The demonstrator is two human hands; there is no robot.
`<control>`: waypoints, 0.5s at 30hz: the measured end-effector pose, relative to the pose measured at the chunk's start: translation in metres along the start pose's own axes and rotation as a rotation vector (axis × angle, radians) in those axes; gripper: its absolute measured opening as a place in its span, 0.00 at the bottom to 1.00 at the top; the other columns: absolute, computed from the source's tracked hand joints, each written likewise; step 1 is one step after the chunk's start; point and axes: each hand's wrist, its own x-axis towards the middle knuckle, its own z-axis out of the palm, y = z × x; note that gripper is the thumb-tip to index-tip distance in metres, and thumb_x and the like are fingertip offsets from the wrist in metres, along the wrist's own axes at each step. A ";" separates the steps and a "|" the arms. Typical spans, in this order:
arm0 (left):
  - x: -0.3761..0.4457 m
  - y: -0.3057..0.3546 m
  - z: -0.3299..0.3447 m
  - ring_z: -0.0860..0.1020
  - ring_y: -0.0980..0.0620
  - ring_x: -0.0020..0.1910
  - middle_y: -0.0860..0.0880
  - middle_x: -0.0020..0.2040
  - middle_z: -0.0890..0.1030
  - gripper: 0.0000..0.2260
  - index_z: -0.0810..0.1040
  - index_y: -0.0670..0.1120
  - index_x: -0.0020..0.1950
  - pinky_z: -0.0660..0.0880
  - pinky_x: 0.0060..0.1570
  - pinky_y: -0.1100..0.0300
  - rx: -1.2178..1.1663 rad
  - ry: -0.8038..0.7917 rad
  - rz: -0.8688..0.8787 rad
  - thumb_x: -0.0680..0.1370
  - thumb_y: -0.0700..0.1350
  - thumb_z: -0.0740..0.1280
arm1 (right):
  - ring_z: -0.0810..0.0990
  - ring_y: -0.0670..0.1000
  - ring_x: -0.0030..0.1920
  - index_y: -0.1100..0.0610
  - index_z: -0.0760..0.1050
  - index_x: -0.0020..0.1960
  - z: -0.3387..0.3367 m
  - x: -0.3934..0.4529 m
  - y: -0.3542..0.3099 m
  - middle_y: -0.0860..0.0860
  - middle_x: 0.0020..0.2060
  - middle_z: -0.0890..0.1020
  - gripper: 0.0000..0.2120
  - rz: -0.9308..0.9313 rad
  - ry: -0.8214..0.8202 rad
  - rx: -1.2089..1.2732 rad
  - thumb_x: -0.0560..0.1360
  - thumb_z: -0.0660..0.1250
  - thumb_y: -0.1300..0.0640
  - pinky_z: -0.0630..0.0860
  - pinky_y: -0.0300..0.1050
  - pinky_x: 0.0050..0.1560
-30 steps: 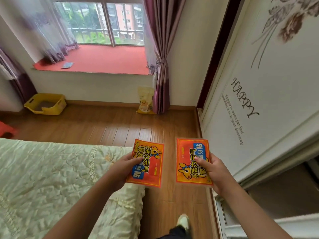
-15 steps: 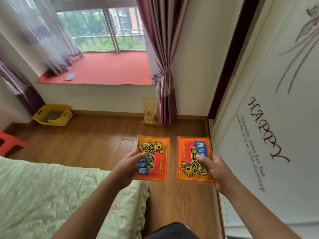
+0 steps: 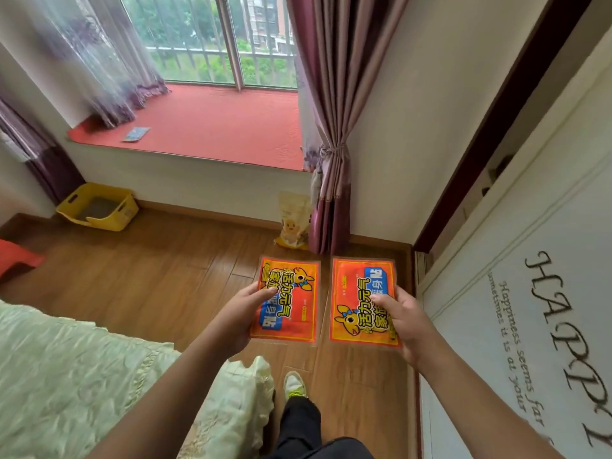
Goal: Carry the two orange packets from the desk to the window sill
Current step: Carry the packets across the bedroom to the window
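Note:
I hold two flat orange packets with blue and yellow print side by side over the wooden floor. My left hand grips the left orange packet by its left edge. My right hand grips the right orange packet by its lower right part, thumb on top. The window sill, covered with a red mat, lies ahead and above the packets, beyond a low white wall.
A bed with a pale green cover is at lower left. On the floor stand a yellow bin, a yellow bag by the purple curtain, and a red stool. A small grey item lies on the sill. White wardrobe door at right.
I have walked forward: the window sill, curtain and yellow bin are closer and larger. Both hands still hold the packets side by side, now nearer the far wall.

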 end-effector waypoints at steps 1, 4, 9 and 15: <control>0.013 0.007 -0.005 0.86 0.41 0.47 0.41 0.50 0.87 0.11 0.76 0.45 0.60 0.83 0.39 0.51 -0.012 -0.001 0.004 0.78 0.43 0.67 | 0.89 0.53 0.41 0.52 0.77 0.55 0.006 0.015 -0.008 0.51 0.40 0.90 0.05 0.000 -0.009 -0.004 0.80 0.66 0.58 0.84 0.47 0.34; 0.051 0.035 -0.020 0.86 0.41 0.47 0.41 0.50 0.87 0.11 0.76 0.45 0.60 0.83 0.38 0.52 -0.036 0.005 0.005 0.78 0.44 0.67 | 0.89 0.53 0.40 0.53 0.77 0.55 0.026 0.064 -0.032 0.51 0.40 0.90 0.05 -0.005 -0.016 -0.004 0.79 0.66 0.59 0.84 0.46 0.33; 0.103 0.084 -0.042 0.86 0.41 0.48 0.41 0.51 0.87 0.11 0.76 0.44 0.60 0.83 0.39 0.51 -0.077 -0.012 0.012 0.78 0.43 0.67 | 0.89 0.56 0.43 0.56 0.77 0.58 0.064 0.136 -0.076 0.55 0.44 0.89 0.08 -0.009 -0.046 -0.001 0.79 0.66 0.60 0.85 0.51 0.38; 0.155 0.140 -0.062 0.85 0.42 0.49 0.41 0.52 0.87 0.12 0.76 0.45 0.61 0.83 0.41 0.52 -0.087 0.021 0.021 0.79 0.44 0.67 | 0.89 0.57 0.43 0.56 0.77 0.58 0.091 0.211 -0.118 0.56 0.44 0.89 0.08 0.014 -0.101 0.002 0.79 0.66 0.61 0.85 0.49 0.36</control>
